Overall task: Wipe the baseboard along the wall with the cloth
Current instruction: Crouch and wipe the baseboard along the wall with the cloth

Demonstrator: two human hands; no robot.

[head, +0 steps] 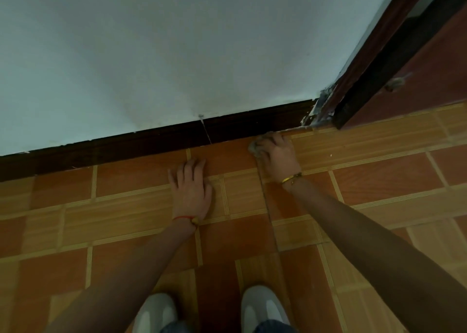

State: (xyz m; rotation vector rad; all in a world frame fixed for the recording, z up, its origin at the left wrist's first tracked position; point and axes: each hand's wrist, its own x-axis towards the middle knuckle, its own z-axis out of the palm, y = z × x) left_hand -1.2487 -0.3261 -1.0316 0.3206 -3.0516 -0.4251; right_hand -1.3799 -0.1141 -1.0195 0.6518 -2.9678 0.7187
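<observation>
A dark brown baseboard runs along the foot of the pale wall, rising from left to right. My right hand grips a small grey cloth and holds it where the baseboard meets the floor, near the baseboard's right end. Most of the cloth is hidden under the fingers. My left hand lies flat on the floor tiles with its fingers spread, a little in front of the baseboard, holding nothing.
A dark wooden door frame stands at the right, with chipped plaster at its foot. A thin crack crosses the baseboard. The floor is orange and tan tile. My two white shoes sit at the bottom edge.
</observation>
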